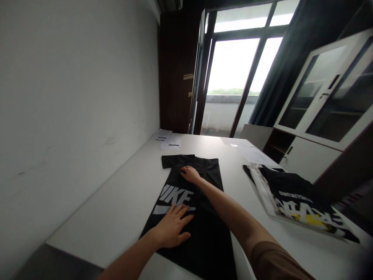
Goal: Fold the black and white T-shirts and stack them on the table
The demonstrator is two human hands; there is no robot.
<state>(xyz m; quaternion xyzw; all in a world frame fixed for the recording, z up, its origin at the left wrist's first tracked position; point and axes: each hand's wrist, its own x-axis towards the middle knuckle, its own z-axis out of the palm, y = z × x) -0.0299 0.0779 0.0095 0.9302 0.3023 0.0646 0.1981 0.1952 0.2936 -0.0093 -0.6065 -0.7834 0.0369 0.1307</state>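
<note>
A black T-shirt (204,233) with large grey lettering lies lengthwise on the white table (122,210), one side folded over so that a single short sleeve points left at the far end. My left hand (173,227) rests flat on the shirt over the lower edge of the print, fingers spread. Farther up, near the shirt's collar end, my right hand (190,174) lies on the cloth with its fingers slightly curved and nothing gripped. My right forearm crosses above the right side of the shirt.
On the right of the table lies a stack of folded shirts (300,198), the top one black with white and yellow print. Papers (170,140) lie at the far left, and more sheets (256,155) at the far right. A wall (87,116) borders the left; white cabinets (317,97) stand right.
</note>
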